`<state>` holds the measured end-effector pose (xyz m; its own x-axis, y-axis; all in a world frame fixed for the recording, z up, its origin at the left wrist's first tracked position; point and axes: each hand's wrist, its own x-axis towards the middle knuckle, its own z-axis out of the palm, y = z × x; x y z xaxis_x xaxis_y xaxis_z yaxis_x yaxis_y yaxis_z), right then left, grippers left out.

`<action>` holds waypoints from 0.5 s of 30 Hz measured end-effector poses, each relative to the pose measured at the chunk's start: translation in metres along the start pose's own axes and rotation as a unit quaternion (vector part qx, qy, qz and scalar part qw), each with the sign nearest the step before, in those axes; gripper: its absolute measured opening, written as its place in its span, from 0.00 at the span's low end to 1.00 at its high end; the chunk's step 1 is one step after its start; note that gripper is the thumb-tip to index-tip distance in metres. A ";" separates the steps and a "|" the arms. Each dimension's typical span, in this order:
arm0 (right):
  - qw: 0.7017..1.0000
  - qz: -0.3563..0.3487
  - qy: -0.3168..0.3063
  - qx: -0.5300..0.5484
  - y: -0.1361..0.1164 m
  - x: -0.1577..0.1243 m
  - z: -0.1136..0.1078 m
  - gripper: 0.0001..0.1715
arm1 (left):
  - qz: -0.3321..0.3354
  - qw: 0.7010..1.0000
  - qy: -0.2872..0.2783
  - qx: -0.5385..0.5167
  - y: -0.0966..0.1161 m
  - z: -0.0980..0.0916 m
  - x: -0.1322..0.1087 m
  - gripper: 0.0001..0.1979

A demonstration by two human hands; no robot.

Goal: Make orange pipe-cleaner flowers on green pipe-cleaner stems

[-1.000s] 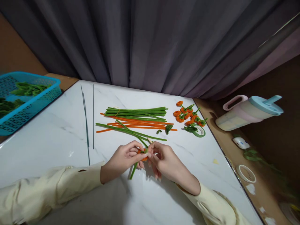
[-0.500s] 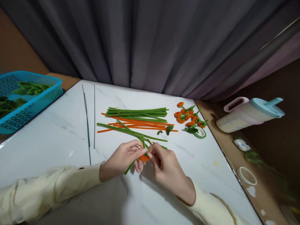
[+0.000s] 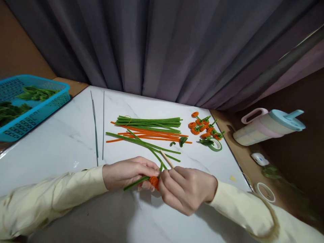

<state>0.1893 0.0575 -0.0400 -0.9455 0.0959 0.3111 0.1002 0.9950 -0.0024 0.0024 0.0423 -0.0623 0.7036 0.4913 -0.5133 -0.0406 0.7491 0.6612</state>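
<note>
My left hand (image 3: 131, 173) pinches a small round orange pipe-cleaner piece (image 3: 154, 181) with green pipe cleaner (image 3: 135, 184) sticking out of it toward the left and upward. My right hand (image 3: 187, 190) is closed against the right side of that piece, and a pale wooden stick (image 3: 167, 159) juts up from its fist. The fingertips of the right hand are hidden behind its knuckles. Just beyond both hands lie loose green pipe cleaners (image 3: 141, 143), several orange pipe cleaners (image 3: 152, 135) and a banded green bundle (image 3: 149, 120).
Several orange pieces with green stems (image 3: 201, 127) sit at the right beside a roll of green tape (image 3: 218, 145). Thin dark wires (image 3: 103, 125) lie left. A blue basket (image 3: 50, 113) holds green leaf shapes. On the right edge are a tumbler (image 3: 263, 130) and a white ring (image 3: 264, 193).
My right hand has turned over, knuckles now facing me, and more of the wooden stick shows. The orange piece has tilted and its long green end now points further left.
</note>
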 end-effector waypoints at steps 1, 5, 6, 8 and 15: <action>0.998 -0.001 -0.045 0.042 0.004 0.000 -0.005 0.14 | 0.004 1.000 0.001 0.018 0.001 0.001 -0.001 0.10; 0.985 0.075 -0.085 0.132 0.015 -0.008 -0.007 0.12 | 0.148 0.976 0.088 0.133 0.001 0.007 -0.005 0.11; 0.985 0.106 -0.031 0.135 0.015 -0.011 -0.003 0.12 | 0.197 0.959 0.123 0.164 0.001 0.008 -0.005 0.11; 0.959 0.195 0.136 0.154 0.008 -0.014 0.007 0.13 | 0.274 0.914 0.187 0.232 -0.002 0.008 -0.007 0.10; 0.736 0.495 0.222 0.404 -0.028 0.004 0.023 0.13 | 0.463 0.630 0.258 0.567 -0.019 -0.009 -0.006 0.09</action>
<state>0.1755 0.0303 -0.0606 -0.3203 0.9456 0.0568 0.2846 0.1532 -0.9463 -0.0078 0.0287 -0.0767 0.4140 0.7831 0.4641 0.4751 -0.6207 0.6237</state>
